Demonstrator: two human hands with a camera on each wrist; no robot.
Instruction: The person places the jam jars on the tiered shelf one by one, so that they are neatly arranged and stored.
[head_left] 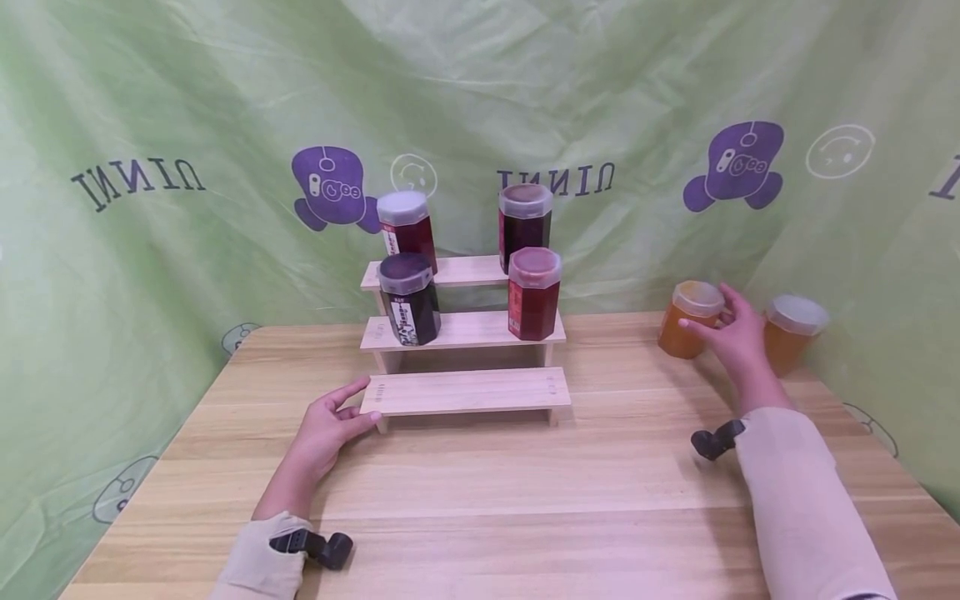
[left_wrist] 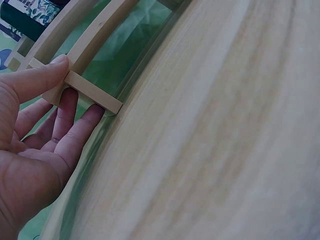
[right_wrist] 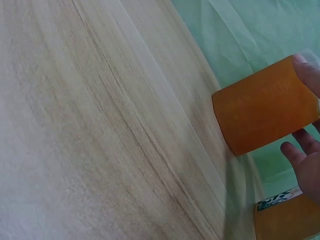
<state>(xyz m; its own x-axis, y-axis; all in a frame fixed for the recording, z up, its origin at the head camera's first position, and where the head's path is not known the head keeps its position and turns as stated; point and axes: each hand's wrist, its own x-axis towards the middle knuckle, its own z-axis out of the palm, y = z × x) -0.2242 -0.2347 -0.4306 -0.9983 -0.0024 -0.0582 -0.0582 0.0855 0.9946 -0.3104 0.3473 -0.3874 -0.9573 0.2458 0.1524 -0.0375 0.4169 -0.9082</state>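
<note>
At the left end of a three-step wooden display rack (head_left: 465, 392), my left hand (head_left: 322, 433) holds the lowest step. In the left wrist view its thumb lies on the board's end and its fingertips touch the leg (left_wrist: 95, 93). Over at the right, my right hand (head_left: 738, 342) grips an orange jar (head_left: 678, 339) with a translucent lid, thumb on the near side and fingers round the far side. The right wrist view shows the thumb near the top of this jar (right_wrist: 265, 110). A second orange jar (head_left: 785, 348) stands just right of that hand, partly behind the wrist.
Two dark red jars, one left (head_left: 412, 242) and one right (head_left: 525, 233), stand on the top step. The middle step bears a dark purple jar (head_left: 417, 312) and a red jar (head_left: 534, 304). Behind the wooden table (head_left: 525, 517) hangs a green printed cloth (head_left: 480, 100).
</note>
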